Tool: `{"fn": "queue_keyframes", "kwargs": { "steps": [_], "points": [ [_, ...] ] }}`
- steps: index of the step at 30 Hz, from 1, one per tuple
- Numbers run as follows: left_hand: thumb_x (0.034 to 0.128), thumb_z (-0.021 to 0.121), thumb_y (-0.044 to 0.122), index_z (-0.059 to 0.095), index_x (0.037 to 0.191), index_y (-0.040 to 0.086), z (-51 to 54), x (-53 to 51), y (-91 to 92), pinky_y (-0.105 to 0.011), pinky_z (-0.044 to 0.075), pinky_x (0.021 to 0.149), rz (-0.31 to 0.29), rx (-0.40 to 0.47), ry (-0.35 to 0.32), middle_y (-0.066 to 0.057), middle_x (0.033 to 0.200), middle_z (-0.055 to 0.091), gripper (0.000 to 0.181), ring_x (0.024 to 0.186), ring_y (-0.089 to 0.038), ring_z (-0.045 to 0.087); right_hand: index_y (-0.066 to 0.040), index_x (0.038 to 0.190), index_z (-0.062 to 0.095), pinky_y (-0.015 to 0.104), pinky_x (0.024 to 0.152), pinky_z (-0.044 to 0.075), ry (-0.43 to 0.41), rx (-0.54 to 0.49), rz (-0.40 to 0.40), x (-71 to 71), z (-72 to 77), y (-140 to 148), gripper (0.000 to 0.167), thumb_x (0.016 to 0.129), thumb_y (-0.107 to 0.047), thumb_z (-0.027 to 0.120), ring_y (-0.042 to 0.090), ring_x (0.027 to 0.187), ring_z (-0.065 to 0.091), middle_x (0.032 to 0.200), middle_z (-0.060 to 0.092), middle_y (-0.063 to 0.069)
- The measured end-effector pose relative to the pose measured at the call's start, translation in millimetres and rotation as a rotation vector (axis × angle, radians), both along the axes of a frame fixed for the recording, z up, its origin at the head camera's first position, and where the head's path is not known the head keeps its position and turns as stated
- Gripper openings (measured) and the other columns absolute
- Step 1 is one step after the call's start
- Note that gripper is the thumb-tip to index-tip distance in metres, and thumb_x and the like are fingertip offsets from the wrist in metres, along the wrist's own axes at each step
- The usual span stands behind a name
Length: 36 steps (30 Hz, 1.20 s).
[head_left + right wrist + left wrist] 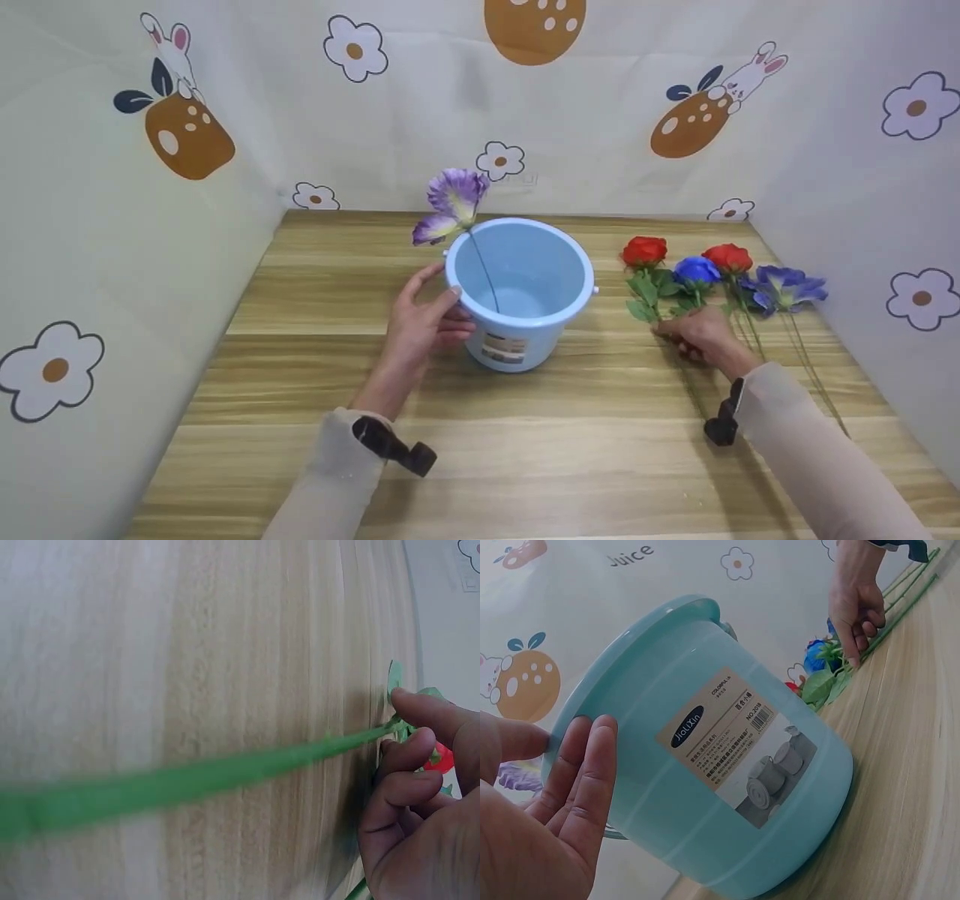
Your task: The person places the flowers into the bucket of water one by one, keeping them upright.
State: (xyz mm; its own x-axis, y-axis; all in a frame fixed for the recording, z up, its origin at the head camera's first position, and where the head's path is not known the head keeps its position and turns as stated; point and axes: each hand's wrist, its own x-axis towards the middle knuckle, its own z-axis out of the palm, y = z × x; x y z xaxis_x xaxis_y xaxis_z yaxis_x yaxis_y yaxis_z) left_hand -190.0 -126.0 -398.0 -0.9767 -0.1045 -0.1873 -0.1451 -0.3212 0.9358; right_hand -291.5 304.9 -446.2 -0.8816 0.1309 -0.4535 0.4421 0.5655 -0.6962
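Note:
A light blue bucket (544,341) stands upright on the table, a purple flower (454,196) leaning over its left rim with the stem inside. My left hand (420,330) grips the bucket's left side, thumb at the rim and fingers along the outer wall; the left wrist view shows this hand (562,817) beside the labelled bucket (795,746). Right of the bucket, my right hand (705,337) pinches the stem of the left red rose (644,252) just below its leaves. In the right wrist view the green stem (225,776) runs to the fingers of that hand (427,821).
Beside the right hand lie a blue rose (697,269), a second red rose (728,259) and a blue-purple flower (787,289), their stems pointing toward the front right. Patterned cloth walls (600,112) border the wooden table (525,450) at the back and sides.

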Motion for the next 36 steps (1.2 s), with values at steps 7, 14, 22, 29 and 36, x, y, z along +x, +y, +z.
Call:
{"fn": "queue_keyframes", "kwargs": {
  "steps": [7,14,22,29,36],
  "points": [
    [0.1042,0.067,0.011,0.049,0.156,0.022,-1.8,0.2,0.8,-0.032,0.068,0.061,-0.003,0.013,0.010,-0.008,0.072,0.073,0.056,0.061,-0.019,0.074,-0.017,0.065,0.066,0.020,0.044,0.043,0.016,-0.008,-0.011,2.3,-1.7,-1.2,0.031,0.090,-0.024,0.083,0.007,0.048,0.048,0.052,0.052,-0.007],
    [0.1047,0.065,0.009,0.048,0.156,0.020,-3.0,0.8,0.9,-0.029,0.067,0.059,-0.011,0.025,0.019,-0.007,0.070,0.072,0.055,0.059,-0.018,0.073,-0.017,0.062,0.065,0.020,0.043,0.042,0.010,-0.029,-0.018,4.0,-3.0,-0.1,0.032,0.089,-0.022,0.081,0.006,0.047,0.047,0.051,0.051,-0.007],
    [0.1046,0.066,0.012,0.048,0.156,0.022,0.6,0.7,0.4,-0.031,0.068,0.062,0.001,0.005,0.016,-0.008,0.073,0.072,0.056,0.062,-0.019,0.074,-0.020,0.060,0.060,0.021,0.043,0.040,0.017,-0.039,-0.007,2.7,0.8,-0.1,0.035,0.088,-0.022,0.082,0.007,0.047,0.045,0.052,0.048,-0.007],
    [0.1046,0.066,0.012,0.048,0.157,0.023,0.3,0.7,-0.2,-0.031,0.068,0.063,0.001,0.003,0.012,-0.008,0.073,0.072,0.056,0.062,-0.019,0.074,-0.021,0.059,0.061,0.022,0.043,0.039,0.018,-0.058,0.007,3.6,2.7,-0.9,0.035,0.087,-0.022,0.082,0.008,0.048,0.044,0.051,0.049,-0.008],
    [0.1044,0.066,0.011,0.047,0.158,0.020,-0.7,-0.2,-0.1,-0.031,0.068,0.061,-0.001,0.007,0.024,-0.008,0.072,0.073,0.058,0.061,-0.019,0.074,-0.021,0.058,0.059,0.020,0.041,0.039,0.037,-0.041,0.010,4.9,3.3,-1.2,0.035,0.086,-0.018,0.079,0.007,0.047,0.045,0.049,0.048,-0.008]
  ]
}}
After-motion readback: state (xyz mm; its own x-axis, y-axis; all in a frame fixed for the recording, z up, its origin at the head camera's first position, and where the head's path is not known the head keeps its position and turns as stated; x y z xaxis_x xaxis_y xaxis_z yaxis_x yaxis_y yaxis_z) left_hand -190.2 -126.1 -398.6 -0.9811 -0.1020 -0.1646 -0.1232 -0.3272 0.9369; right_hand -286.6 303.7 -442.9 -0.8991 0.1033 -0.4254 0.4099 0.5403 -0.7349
